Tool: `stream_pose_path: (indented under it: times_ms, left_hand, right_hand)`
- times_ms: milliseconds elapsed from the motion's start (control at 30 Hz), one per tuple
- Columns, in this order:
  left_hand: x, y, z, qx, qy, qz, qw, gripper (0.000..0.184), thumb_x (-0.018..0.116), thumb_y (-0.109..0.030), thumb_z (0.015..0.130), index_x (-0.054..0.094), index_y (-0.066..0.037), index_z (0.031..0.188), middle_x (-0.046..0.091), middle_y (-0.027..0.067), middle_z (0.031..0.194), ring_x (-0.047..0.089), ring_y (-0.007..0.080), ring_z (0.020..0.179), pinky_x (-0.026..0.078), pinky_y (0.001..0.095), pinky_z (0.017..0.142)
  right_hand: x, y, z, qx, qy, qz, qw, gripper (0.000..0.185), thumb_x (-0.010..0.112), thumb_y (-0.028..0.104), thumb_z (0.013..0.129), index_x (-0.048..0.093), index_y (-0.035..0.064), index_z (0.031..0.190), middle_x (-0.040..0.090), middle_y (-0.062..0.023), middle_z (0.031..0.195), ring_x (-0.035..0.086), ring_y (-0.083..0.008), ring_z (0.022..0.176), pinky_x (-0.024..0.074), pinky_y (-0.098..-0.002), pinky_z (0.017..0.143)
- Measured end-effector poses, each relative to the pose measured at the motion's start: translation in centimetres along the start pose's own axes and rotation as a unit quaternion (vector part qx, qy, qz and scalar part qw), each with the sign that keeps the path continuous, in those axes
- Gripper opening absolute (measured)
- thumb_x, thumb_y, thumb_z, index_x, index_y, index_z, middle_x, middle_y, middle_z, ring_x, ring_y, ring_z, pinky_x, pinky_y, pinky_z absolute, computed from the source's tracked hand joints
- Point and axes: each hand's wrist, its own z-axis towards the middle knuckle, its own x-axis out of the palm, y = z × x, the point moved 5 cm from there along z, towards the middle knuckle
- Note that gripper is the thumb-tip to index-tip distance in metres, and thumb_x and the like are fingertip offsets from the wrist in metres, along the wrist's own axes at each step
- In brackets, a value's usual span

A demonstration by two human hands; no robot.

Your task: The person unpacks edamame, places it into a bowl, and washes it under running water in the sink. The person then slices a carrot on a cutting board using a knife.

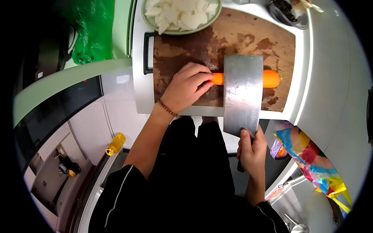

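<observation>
An orange carrot (271,79) lies crosswise on the wet wooden cutting board (182,50). My left hand (189,83), with a beaded bracelet at the wrist, pinches the carrot's left end. The wide metal blade of a cleaver (243,91) covers the carrot's middle, so that part is hidden. Below the board's front edge, my right hand (252,151) is wrapped around the cleaver's dark handle, thumb against the base of the blade. Whether the blade touches the carrot I cannot tell.
A green-rimmed bowl of white slices (180,15) stands at the board's back left. A dark bowl (289,15) holds black pieces at the back right. A green plastic bag (93,33) lies left, a yellow oil bottle (115,144) lower left, a colourful bag (311,159) lower right.
</observation>
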Motion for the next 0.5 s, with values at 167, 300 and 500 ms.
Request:
stream_pose_path:
  times_ms: [167,300,500]
  left_hand:
    - [0.0,0.3,-0.3,0.000,-0.012,0.002,1.000,0.017,0.080,-0.001,0.079,0.072,-0.002,0.093,0.068,0.0073,0.101,0.067,0.0253,0.086,0.056,0.0323,0.075]
    - [0.1,0.6,-0.5,0.005,-0.009,0.003,1.000,0.012,0.079,0.001,0.079,0.072,-0.001,0.089,0.069,0.0076,0.099,0.067,0.0239,0.082,0.056,0.0316,0.073]
    - [0.3,0.3,-0.7,0.008,-0.024,0.009,1.000,0.011,0.078,0.001,0.079,0.072,-0.001,0.088,0.070,0.0072,0.097,0.068,0.0232,0.081,0.056,0.0308,0.071]
  right_hand:
    - [-0.2,-0.8,-0.3,0.035,-0.009,-0.051,0.998,0.012,0.055,0.010,0.104,0.055,-0.0023,0.103,0.056,-0.0004,0.063,0.049,-0.0052,0.048,0.0376,-0.0244,0.045]
    - [0.0,-0.5,-1.4,0.082,-0.037,-0.068,0.994,0.009,0.054,0.007,0.102,0.055,-0.0017,0.103,0.055,-0.0009,0.062,0.050,-0.0053,0.049,0.0355,-0.0241,0.045]
    - [0.2,-1.2,-2.2,0.087,-0.065,-0.064,0.992,0.012,0.054,0.010,0.103,0.055,-0.0014,0.104,0.054,-0.0006,0.059,0.049,-0.0053,0.047,0.0346,-0.0237,0.044]
